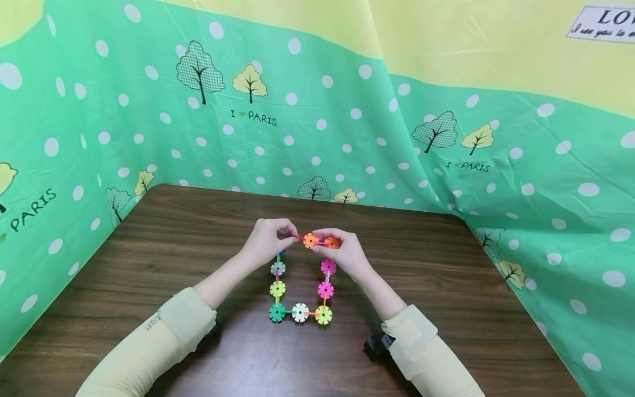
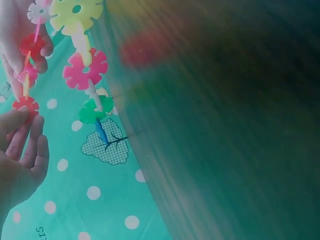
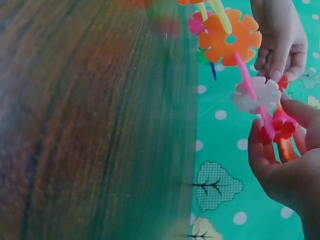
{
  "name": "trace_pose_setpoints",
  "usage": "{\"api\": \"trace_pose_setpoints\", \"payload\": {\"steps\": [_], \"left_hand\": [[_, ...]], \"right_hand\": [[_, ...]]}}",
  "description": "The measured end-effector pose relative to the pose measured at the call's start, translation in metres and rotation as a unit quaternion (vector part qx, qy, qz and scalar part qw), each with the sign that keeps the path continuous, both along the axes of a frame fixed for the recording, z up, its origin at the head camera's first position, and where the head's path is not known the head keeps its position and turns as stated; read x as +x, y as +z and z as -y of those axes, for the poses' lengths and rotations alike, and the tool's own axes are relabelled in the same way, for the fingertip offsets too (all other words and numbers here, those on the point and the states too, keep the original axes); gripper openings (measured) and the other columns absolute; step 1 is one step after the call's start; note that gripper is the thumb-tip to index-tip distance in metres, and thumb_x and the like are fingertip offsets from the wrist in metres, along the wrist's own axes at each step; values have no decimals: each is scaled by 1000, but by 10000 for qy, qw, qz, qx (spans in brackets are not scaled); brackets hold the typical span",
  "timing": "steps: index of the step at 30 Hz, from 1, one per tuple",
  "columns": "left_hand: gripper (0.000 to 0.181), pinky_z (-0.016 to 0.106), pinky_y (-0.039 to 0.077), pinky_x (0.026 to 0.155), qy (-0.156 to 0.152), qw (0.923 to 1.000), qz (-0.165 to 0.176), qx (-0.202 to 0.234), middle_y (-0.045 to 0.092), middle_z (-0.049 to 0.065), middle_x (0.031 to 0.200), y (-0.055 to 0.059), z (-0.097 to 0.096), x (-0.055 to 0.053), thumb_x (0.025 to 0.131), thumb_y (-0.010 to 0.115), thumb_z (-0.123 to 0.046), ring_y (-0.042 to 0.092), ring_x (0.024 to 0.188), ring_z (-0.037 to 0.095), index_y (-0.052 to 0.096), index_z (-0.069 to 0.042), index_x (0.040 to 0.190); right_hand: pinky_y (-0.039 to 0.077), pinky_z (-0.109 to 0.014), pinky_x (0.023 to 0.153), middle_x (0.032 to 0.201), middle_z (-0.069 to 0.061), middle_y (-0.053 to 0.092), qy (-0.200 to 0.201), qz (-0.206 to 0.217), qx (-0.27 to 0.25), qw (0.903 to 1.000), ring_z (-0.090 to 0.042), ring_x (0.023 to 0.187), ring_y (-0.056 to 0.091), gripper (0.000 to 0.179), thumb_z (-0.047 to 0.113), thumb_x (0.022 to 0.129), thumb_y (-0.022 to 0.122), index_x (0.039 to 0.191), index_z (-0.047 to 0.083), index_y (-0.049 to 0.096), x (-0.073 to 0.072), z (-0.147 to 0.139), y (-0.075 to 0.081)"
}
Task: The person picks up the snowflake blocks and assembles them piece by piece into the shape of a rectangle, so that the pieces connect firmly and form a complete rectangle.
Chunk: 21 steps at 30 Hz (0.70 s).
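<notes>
Notched flower-shaped linking discs form a chain between and in front of my hands. Thumb and fingers of my left hand [image 1: 268,242] pinch a red disc [image 2: 31,106], seen nearly edge-on from above. My right hand [image 1: 347,255] grips the adjoining stretch of chain, with an orange disc [image 1: 310,241] by its fingertips and an orange-red disc [image 1: 333,242] partly behind them. Down the left side run a grey disc [image 1: 278,268], a yellow one [image 1: 278,288] and a green corner disc [image 1: 276,313]. A blue disc is mostly hidden by my left hand.
Along the near side sit a white disc [image 1: 300,312] and a yellow corner disc [image 1: 323,315]; pink discs [image 1: 326,290] line the right side. The dark wooden table [image 1: 173,242] meets a green dotted curtain [image 1: 278,149] at the back and sides.
</notes>
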State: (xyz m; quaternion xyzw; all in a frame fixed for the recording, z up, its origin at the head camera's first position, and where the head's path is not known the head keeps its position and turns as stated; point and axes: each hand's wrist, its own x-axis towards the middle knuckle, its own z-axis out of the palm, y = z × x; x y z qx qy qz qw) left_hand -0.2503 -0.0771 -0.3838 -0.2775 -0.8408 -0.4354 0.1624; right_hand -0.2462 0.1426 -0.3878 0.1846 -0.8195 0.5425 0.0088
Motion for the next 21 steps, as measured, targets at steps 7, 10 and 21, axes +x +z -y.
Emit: {"api": "trace_pose_setpoints", "payload": {"steps": [7,10,21], "left_hand": [[6,23,55,66,6,9999,-169,9,71,0,77,0,-2,1,79,76,-7,64,68,7,71,-9,79],[6,23,55,65,17,9998,-193,28,71,1,77,1,-3,1,78,76,-7,64,68,7,71,-9,79],[5,22,55,66,-75,9995,-282,94,72,1,78,2,-4,3,77,77,-8,65,68,7,73,-8,80]], "right_hand": [[52,-21,63,104,-2,70,-289,-1363,957,9856,-13,79,61,36,17,74,81,108,15,71,3,5,-1],[51,-21,62,100,-1,70,-416,-1736,1171,9770,-11,78,60,36,18,72,82,107,14,72,3,8,-2],[53,-21,66,100,-4,70,-303,-1545,889,9835,-13,80,61,36,21,74,79,107,8,72,7,9,0]]}}
